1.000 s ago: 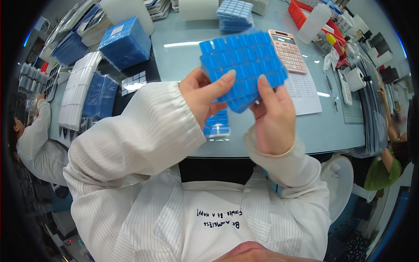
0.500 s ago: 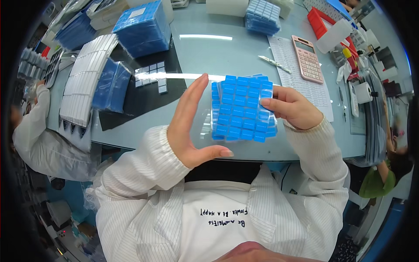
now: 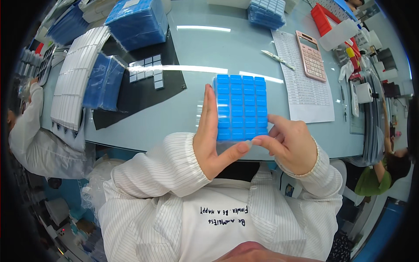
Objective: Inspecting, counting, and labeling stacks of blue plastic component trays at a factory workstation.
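A squared stack of clear sheets covered in rows of blue rectangular pieces (image 3: 242,107) is held between my two hands over the near part of the table. My left hand (image 3: 211,139) lays its straight fingers and palm along the stack's left side, with the thumb along the near edge. At the near right corner, my right hand (image 3: 290,146) has its thumb tip on the near edge beside the left thumb. Its index finger touches the right side, and its other fingers curl in. The stack's underside is hidden.
A white and green pen-like cutter (image 3: 278,60) and pink calculator (image 3: 311,56) lie by a printed sheet (image 3: 310,107). At left are a black mat (image 3: 170,83) with silvery tiles (image 3: 148,70), white strips (image 3: 76,78) and wrapped blue stacks (image 3: 137,26). A red tray (image 3: 325,19) stands far right.
The fanned sheets are now squared into an even stack. My left hand has moved right against its side; my right hand has slid down to its near right corner.
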The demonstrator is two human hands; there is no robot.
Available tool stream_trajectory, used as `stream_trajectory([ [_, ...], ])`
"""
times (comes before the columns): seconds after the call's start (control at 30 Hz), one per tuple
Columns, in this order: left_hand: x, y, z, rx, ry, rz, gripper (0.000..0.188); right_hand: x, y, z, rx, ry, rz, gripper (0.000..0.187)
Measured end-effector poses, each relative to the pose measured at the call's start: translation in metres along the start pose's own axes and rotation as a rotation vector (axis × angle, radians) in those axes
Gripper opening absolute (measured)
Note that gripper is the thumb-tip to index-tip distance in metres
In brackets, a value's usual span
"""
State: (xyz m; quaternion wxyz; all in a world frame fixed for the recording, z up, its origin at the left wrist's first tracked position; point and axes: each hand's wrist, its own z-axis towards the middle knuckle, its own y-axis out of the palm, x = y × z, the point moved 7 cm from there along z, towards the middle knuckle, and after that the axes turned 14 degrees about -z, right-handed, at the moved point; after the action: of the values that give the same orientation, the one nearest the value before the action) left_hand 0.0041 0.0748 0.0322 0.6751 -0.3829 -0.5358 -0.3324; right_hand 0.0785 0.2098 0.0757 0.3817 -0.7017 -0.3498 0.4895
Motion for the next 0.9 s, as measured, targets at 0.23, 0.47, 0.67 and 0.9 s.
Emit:
stream_trajectory([
  [0.23, -0.027, -0.012, -0.006, 0.151, -0.162, -0.421, 0.085, 0.057, 0.009, 0.009, 0.100, 0.129, 0.497, 0.052],
  [0.47, -0.039, -0.009, -0.009, 0.225, -0.325, -0.802, 0.069, 0.039, 0.049, -0.002, -0.111, 0.253, 1.324, 0.077],
  [0.67, -0.025, -0.014, -0.013, 0.257, -0.317, -0.798, 0.072, 0.030, 0.059, 0.006, -0.146, 0.230, 1.484, 0.074],
  [0.9, -0.019, -0.023, -0.037, 0.300, -0.328, -0.824, 0.080, 0.016, 0.071, 0.014, -0.250, 0.197, 1.575, 0.070],
])
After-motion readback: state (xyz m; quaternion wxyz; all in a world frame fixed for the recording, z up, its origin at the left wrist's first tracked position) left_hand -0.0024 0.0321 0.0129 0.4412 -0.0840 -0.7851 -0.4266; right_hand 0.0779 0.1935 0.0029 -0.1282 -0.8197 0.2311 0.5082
